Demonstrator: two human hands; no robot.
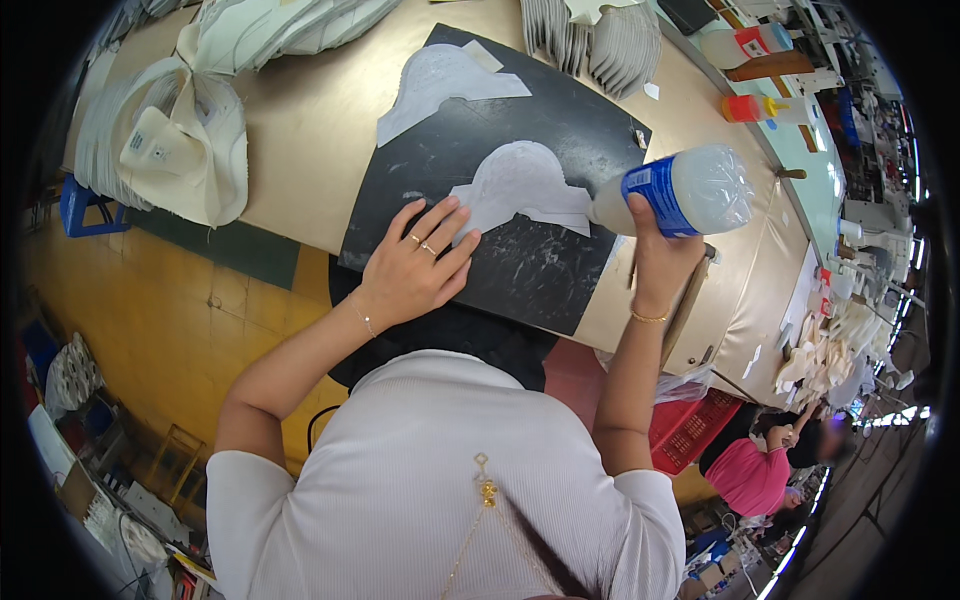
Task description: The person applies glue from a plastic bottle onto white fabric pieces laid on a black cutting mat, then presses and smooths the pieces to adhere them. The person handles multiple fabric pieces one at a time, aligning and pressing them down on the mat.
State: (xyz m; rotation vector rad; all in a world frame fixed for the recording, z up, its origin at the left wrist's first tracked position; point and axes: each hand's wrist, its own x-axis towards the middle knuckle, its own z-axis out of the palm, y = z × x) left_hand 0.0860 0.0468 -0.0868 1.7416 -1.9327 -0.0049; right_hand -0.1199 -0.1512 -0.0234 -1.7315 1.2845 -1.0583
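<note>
Workshop seen from above by a head camera: a long tan counter (pixel 300 160) runs across the upper part of the picture, with a yellow floor to the left and a person in a white ribbed top filling the lower middle. On the counter's near edge lies a black work mat (pixel 520 270), smeared with pale streaks. A white, rounded cut piece (pixel 520 185) lies flat at the centre of the mat, and a second similar white piece (pixel 440 85) lies farther back, partly over the mat's far corner. The left hand (pixel 415 265), wearing rings and a thin bracelet, rests flat with fingers spread, its fingertips pressing the near left edge of the central cut piece. The right hand (pixel 660 250) is closed around a clear plastic squeeze bottle (pixel 690 190) with a blue label, held on its side with the nozzle touching the right edge of the same piece. Stacks of white shaped pieces (pixel 180 140) sit at the counter's far left and more stacks (pixel 600 40) at the back. Two bottles with red bands (pixel 750 75) stand at the far right. Another person in a pink top (pixel 750 475) is at the lower right.
</note>
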